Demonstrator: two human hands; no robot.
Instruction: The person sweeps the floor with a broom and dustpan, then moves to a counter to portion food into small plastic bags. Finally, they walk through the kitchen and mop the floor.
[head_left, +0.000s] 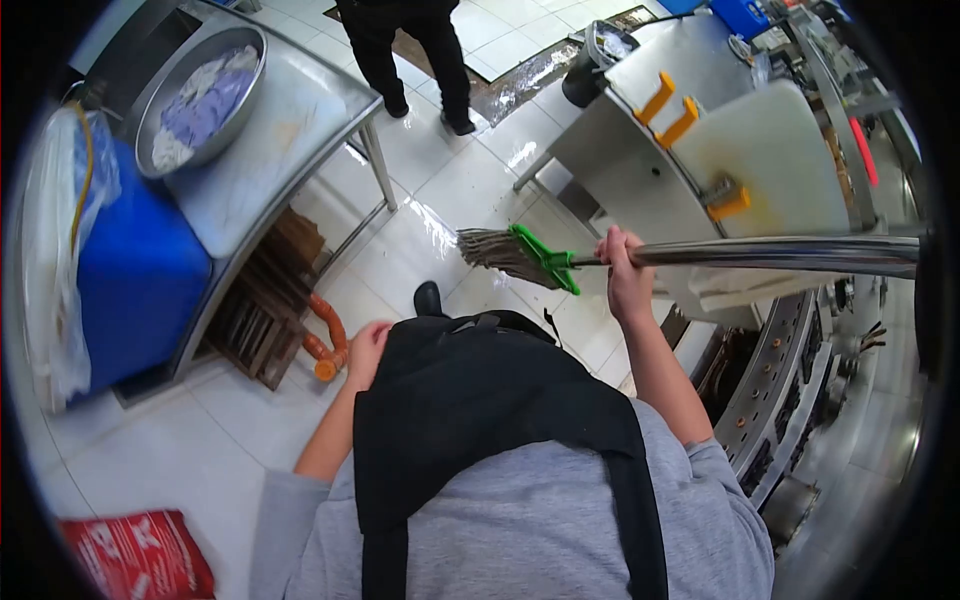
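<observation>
A mop with a metal handle (pixel 780 254) runs in from the right edge. Its green clamp (pixel 545 260) and grey strands (pixel 500 253) hang above the white tiled floor (pixel 455 190). My right hand (pixel 628 275) is wrapped round the handle near the green clamp. At my left side, beside the black apron (pixel 480 385), my left hand (pixel 370 352) hangs low, its fingers partly hidden by the apron; whether they are apart or closed does not show. An orange curved object (pixel 328 340) lies just left of that hand.
A steel table (pixel 365 105) at left bears a metal bowl (pixel 255 100) of cloths. Below are wooden crates (pixel 260 335), beside it a blue bin (pixel 140 270). A person (pixel 410 50) stands ahead. A steel counter (pixel 590 140) and stove (pixel 765 385) stand right. A red bag (pixel 145 555) lies lower left.
</observation>
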